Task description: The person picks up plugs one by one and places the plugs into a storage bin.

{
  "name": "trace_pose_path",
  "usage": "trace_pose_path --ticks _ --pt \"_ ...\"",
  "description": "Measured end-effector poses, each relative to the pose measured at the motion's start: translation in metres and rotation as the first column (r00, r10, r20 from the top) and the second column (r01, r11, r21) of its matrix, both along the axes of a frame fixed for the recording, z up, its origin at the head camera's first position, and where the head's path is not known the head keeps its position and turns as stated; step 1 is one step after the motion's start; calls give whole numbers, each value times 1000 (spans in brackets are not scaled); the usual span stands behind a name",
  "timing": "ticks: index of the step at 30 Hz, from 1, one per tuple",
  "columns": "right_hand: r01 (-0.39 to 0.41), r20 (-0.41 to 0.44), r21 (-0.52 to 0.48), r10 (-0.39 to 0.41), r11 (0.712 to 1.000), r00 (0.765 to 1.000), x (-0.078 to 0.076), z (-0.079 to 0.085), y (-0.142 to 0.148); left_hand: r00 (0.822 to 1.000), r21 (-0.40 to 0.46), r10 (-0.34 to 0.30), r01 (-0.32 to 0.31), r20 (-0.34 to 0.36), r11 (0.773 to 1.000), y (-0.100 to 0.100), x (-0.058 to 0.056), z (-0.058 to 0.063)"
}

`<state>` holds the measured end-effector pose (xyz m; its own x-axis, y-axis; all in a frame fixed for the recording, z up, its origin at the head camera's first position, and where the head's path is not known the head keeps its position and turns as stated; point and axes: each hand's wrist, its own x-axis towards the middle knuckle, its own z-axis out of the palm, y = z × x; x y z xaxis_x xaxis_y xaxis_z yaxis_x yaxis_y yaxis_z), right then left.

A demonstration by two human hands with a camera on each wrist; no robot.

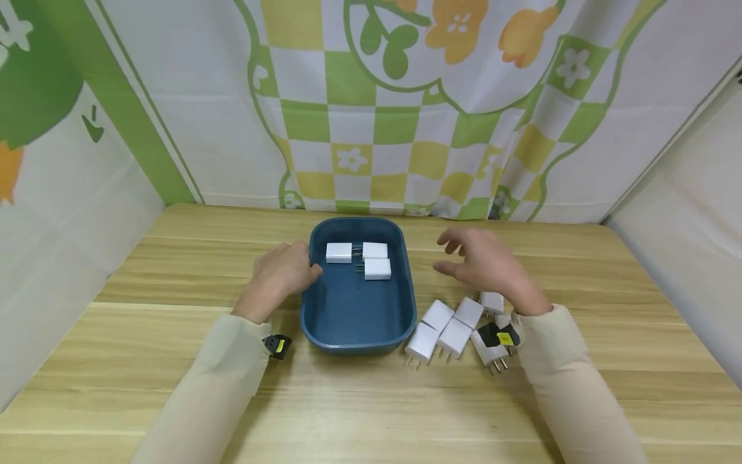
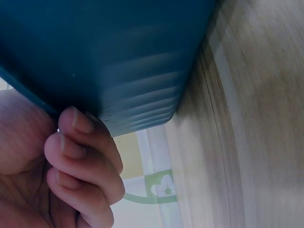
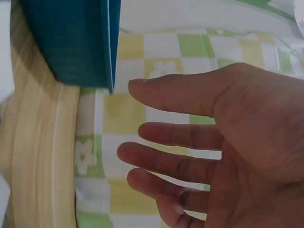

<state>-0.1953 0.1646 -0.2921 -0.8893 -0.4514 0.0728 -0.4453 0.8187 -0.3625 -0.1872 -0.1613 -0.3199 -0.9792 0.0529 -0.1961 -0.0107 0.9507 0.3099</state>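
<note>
A blue plastic bin [image 1: 353, 316] stands on the wooden table with three white charger plugs [image 1: 377, 269] inside, near its far end. My left hand [image 1: 284, 274] grips the bin's left rim, thumb over the edge and fingers curled against the outer wall, as the left wrist view also shows. My right hand [image 1: 484, 261] hovers to the right of the bin with its fingers spread and nothing in them. Below it, several more white charger plugs [image 1: 455, 336] lie on the table beside the bin's near right corner, some partly hidden by the right wrist.
The wooden table [image 1: 174, 380] runs back to a green, yellow and white checked curtain [image 1: 394, 129]. White fabric [image 1: 695, 277] hangs along the right side. Each wrist carries a small black camera [image 1: 278, 347].
</note>
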Motion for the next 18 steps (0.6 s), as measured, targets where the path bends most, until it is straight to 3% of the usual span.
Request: trace_pose_path --ticks 9,18 --pt "69 85 41 -73 997 994 -6 -4 16 1000 -5 -7 7 -11 1000 0 0 -1" --pt "72 109 109 -84 991 991 -4 -8 24 1000 -3 -9 9 -20 1000 0 -1 -2"
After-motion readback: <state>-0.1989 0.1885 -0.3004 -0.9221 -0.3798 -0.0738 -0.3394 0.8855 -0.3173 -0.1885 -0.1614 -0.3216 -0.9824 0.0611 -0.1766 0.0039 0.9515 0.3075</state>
